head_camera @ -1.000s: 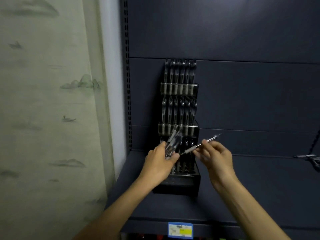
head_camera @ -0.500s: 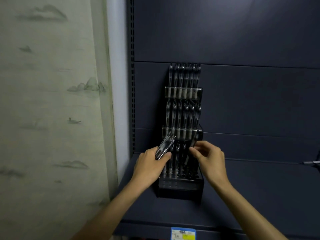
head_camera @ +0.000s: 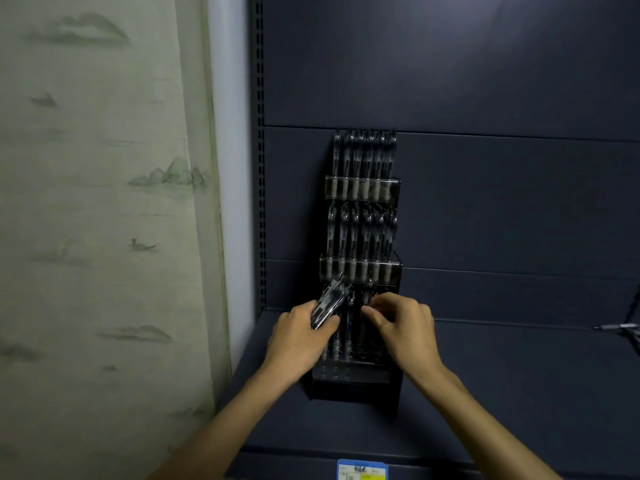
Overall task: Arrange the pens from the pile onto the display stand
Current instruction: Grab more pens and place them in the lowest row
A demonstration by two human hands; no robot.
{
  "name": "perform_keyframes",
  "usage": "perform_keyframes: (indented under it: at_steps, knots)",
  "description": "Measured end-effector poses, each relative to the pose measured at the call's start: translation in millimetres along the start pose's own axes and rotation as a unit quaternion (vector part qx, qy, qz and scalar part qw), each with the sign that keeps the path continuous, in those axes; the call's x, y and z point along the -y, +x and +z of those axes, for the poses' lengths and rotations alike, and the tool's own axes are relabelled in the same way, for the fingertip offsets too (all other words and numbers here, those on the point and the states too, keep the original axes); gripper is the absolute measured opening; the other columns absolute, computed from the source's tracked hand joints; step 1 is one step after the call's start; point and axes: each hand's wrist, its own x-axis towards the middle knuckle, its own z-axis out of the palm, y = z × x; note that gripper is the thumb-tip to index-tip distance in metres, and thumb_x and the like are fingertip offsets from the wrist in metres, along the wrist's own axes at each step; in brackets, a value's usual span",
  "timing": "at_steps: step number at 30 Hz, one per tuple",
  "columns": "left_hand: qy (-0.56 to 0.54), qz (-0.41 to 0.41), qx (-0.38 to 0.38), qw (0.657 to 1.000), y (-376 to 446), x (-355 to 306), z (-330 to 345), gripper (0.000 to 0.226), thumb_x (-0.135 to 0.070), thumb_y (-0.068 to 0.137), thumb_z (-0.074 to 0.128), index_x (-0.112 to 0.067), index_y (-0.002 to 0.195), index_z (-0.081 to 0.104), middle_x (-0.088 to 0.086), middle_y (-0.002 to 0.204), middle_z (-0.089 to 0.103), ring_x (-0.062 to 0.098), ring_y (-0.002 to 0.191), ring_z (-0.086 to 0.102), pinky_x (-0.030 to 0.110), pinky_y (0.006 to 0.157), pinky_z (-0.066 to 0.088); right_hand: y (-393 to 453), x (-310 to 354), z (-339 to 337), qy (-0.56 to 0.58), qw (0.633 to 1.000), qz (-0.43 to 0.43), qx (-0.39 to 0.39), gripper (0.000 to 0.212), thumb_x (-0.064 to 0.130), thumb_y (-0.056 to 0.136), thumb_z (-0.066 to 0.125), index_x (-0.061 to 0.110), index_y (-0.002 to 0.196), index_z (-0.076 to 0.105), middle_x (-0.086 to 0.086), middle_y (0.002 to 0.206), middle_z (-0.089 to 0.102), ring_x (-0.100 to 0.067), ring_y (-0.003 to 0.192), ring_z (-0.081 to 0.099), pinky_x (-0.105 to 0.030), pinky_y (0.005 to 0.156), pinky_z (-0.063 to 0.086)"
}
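My right hand (head_camera: pixel 401 327) pinches one pen (head_camera: pixel 364 318), long axis upright, directly over the bottom tier of the display stand (head_camera: pixel 356 379). My left hand (head_camera: pixel 298 341) grips the spare pens (head_camera: pixel 329 304), tilted, just beside it.

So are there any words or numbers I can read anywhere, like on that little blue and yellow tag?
Price tag on the shelf's front edge: it carries print, but too small and blurred to read.
Pens and display stand: no readable text.
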Motion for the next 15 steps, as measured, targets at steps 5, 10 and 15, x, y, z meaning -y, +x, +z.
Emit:
perform_keyframes:
  at_steps: [5,10,15]
  knots:
    - [-0.005,0.001,0.003,1.000,-2,0,0,0.027,-0.041,0.089,0.067,-0.024,0.071,0.058,-0.010,0.055,0.056,0.006,0.054,0.053,0.029,0.053,0.039,1,3,1,-0.048,0.999,0.009,0.010,0.020,0.040,0.088,0.074,0.025,0.101,0.075,0.011,0.090,0.076,-0.006,0.087,0.071,-0.024,0.075,0.053]
    - [-0.009,0.000,-0.002,1.000,-2,2,1,0.025,-0.045,0.087,0.066,-0.025,0.073,0.060,-0.009,0.060,0.060,0.014,0.063,0.060,0.034,0.059,0.046,-7,1,5,-0.084,0.996,0.013,0.040,0.018,0.041,0.089,0.072,0.027,0.100,0.074,0.013,0.092,0.076,-0.006,0.089,0.070,-0.023,0.070,0.048]
    - [-0.010,0.001,0.001,1.000,-3,3,1,0.025,-0.043,0.088,0.067,-0.023,0.074,0.061,-0.008,0.059,0.061,0.013,0.062,0.060,0.036,0.061,0.048,-20,-12,14,-0.071,0.996,0.033,0.043,0.017,0.041,0.088,0.074,0.025,0.096,0.074,0.013,0.085,0.074,-0.004,0.082,0.069,-0.022,0.069,0.052]
